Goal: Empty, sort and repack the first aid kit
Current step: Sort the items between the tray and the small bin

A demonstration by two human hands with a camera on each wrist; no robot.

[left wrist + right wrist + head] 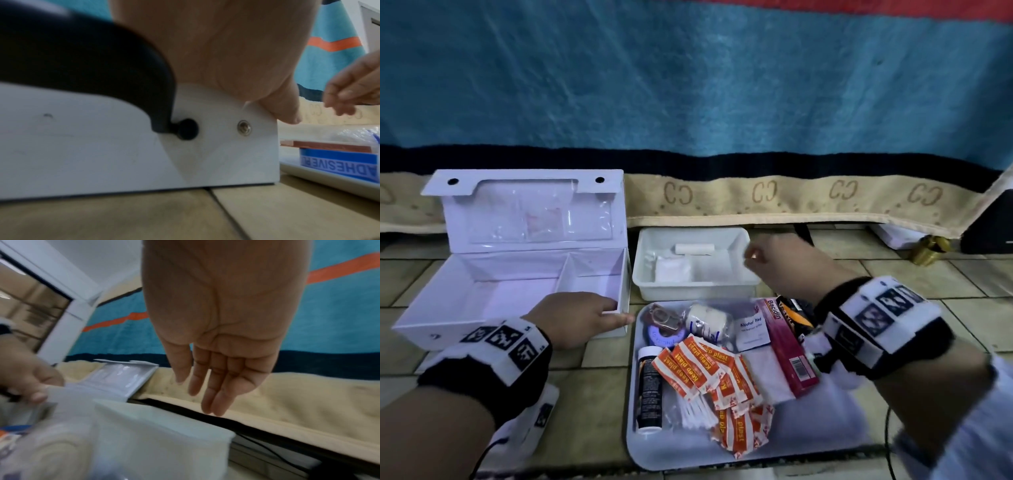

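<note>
Left hand (577,315) grips kit box (482,294) corner | fingertips hidden | right hand (787,265) empty

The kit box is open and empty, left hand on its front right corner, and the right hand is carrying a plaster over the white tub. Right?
Not quite: the right hand is empty, fingers straight, as the right wrist view shows. The kit box, left hand and white tub are as stated.

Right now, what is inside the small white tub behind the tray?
The white tub holds a white roll and a folded white pad. The right hand covers its right rim.
</note>
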